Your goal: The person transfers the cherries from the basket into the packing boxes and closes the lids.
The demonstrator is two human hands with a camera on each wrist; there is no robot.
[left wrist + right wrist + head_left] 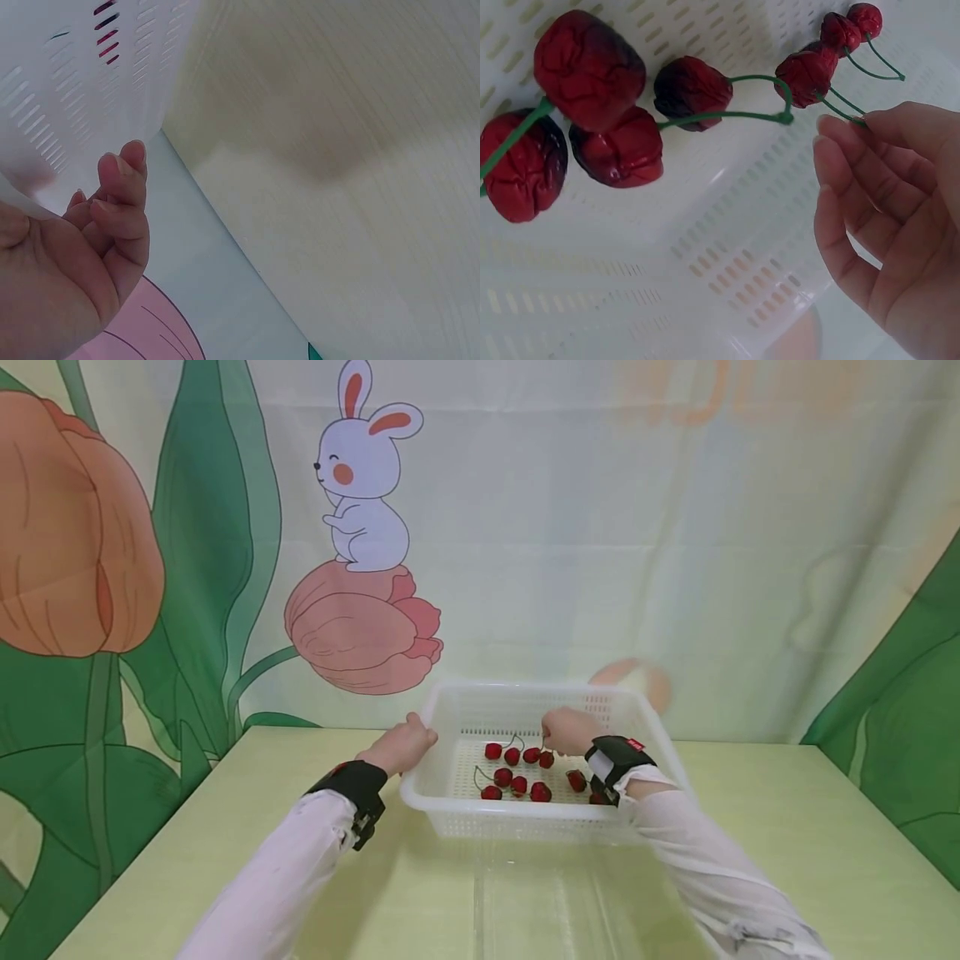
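Note:
A white perforated plastic basket (pixel 517 810) holds several dark red cherries (pixel 503 777) with green stems. My left hand (pixel 401 746) grips the basket's left rim; in the left wrist view the thumb is over the rim and the curled fingers are along the outer wall. Inside the basket, my right hand (pixel 572 732) pinches the green stems of a cherry pair (pixel 804 78) between thumb and index finger. That pair hangs low, close to the basket floor; whether it touches cannot be told. Other cherries (pixel 589 69) lie nearby in the right wrist view, some in pairs joined at the stem.
In front of the basket stands a clear transparent container (pixel 540 902) on the pale yellow-green table (pixel 780 835). Behind the table hangs a cloth (pixel 525 527) printed with a rabbit and tulips. The right forearm reaches over the basket's front right rim.

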